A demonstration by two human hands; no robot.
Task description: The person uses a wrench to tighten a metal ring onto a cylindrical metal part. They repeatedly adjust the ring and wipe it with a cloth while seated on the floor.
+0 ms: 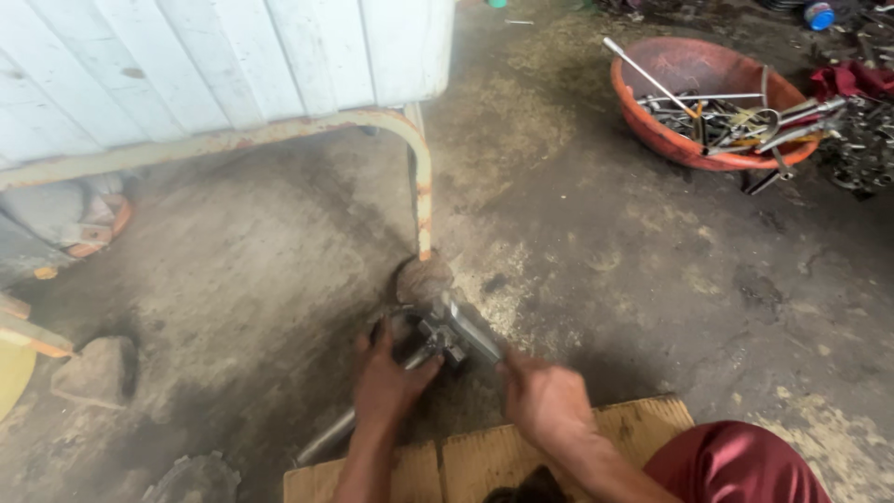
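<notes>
Two bare hands work at one grey metal mechanical part [445,333], which lies on the stained concrete floor [652,270] just below the foot of the rusty curved steel frame leg [424,186]; that leg serves as the landmark here. Far left of the leg, a grey stone block [96,371] sits on the floor. Above and left of the leg stands the white panelled body [214,61] that the frame carries. Below and left of the leg, the left hand [386,382] is closed around a long grey metal bar [340,433] that runs down-left from the part; the fingers are curled narrow about it. Directly under the leg's foot, the part touches a rounded brown lump [424,278]. Below and right of the leg, the right hand [545,401] is closed on the part's right end; what lies inside its grip is blurred. Beneath both forearms lies a pale wooden board [494,461], with a dark red clothed knee [736,461] at its right. Far upper right of the leg, an orange round basin [670,140] holds assorted metal tools [736,116].
</notes>
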